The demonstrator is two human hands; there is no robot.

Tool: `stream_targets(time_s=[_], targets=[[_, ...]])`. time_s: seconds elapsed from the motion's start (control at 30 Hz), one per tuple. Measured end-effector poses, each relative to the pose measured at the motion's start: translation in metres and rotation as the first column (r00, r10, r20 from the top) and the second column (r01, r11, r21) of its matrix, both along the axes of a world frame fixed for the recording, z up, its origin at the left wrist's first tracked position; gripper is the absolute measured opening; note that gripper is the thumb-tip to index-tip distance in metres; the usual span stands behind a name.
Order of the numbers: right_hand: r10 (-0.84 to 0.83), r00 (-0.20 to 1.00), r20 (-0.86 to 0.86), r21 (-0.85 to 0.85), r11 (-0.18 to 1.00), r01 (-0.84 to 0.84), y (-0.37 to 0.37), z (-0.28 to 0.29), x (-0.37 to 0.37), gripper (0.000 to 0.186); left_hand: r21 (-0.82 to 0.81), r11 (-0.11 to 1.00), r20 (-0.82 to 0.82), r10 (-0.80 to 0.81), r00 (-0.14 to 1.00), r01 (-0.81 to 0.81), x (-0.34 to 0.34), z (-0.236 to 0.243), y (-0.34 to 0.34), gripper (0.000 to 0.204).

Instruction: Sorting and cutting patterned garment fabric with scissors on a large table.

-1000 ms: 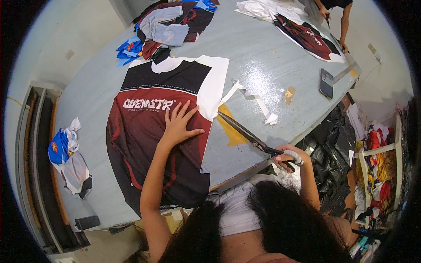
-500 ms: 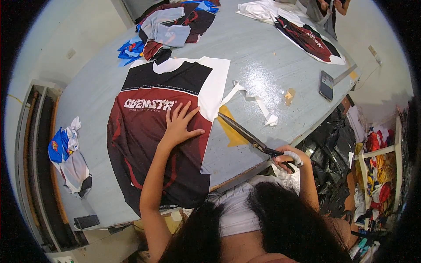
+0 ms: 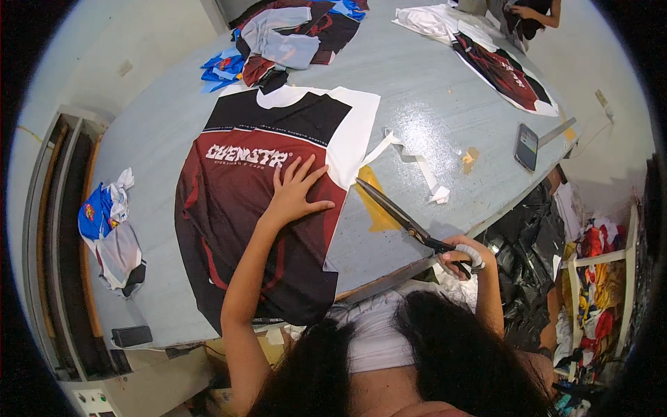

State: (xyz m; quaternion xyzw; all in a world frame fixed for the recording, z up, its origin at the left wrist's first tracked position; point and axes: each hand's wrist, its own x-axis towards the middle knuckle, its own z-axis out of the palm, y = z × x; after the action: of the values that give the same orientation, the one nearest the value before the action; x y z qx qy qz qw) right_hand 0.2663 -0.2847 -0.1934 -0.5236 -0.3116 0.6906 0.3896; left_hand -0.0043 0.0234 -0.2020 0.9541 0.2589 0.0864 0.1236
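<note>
While the left hand (image 3: pixel 297 198) lies flat on the jersey panel (image 3: pixel 243 187), fingers spread and clasping nothing, the right hand (image 3: pixel 464 251) grasps the handles of the long scissors (image 3: pixel 397 215) to the right of the panel. The jersey panel, black at the shoulders and maroon darkening to black below, lies face up on the tabletop (image 3: pixel 156 156). White lettering (image 3: pixel 246 158) runs across its chest; the left palm rests below and to the right of it. A white border piece (image 3: pixel 356 125) flanks the panel's upper right edge. The scissors point obliquely toward the panel, their tip just beside its right edge. A white wrapping (image 3: pixel 476 257) covers part of one handle loop.

Right of the panel, a yellow patch (image 3: pixel 379 212) shows beneath the blades. Farther right lie a narrow white strip (image 3: pixel 421 167) and, well apart, a smartphone (image 3: pixel 526 147). Beyond the panel's collar is a pile of garment pieces (image 3: pixel 281 45). Beyond the panel, far to its right, are a second jersey panel (image 3: pixel 495 73) and a co-worker's arm (image 3: pixel 537 14). Well to the panel's left lies a blue-and-white fabric piece (image 3: pixel 111 236).
</note>
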Motion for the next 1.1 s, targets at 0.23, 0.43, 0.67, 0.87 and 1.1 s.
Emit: stream_targets(time_s=[0.23, 0.43, 0.67, 0.87, 1.1], targets=[[0.031, 0.997, 0.066, -0.095, 0.995, -0.025, 0.008, 0.018, -0.003, 0.034, 0.011, 1.0, 0.028, -0.008, 1.0, 0.008, 0.0, -0.006, 0.003, 0.08], [0.033, 0.999, 0.019, -0.108, 0.994, -0.031, 0.011, 0.019, -0.003, 0.032, 0.036, 0.999, 0.044, -0.015, 0.999, 0.014, 0.0, -0.008, 0.005, 0.08], [0.035, 0.999, 0.012, -0.09, 0.995, -0.034, 0.007, 0.009, 0.001, 0.031, 0.05, 0.999, 0.043, -0.009, 0.999, 0.007, -0.001, -0.007, 0.003, 0.08], [0.049, 0.999, 0.012, -0.107, 0.993, -0.048, 0.005, 0.007, 0.003, 0.03, 0.012, 1.0, 0.024, -0.007, 1.0, 0.007, 0.0, -0.008, 0.001, 0.08], [0.025, 1.0, 0.018, -0.098, 0.995, -0.023, 0.004, 0.002, 0.003, 0.03, 0.021, 1.0, 0.027, -0.01, 1.0, 0.009, 0.0, -0.006, 0.002, 0.08]])
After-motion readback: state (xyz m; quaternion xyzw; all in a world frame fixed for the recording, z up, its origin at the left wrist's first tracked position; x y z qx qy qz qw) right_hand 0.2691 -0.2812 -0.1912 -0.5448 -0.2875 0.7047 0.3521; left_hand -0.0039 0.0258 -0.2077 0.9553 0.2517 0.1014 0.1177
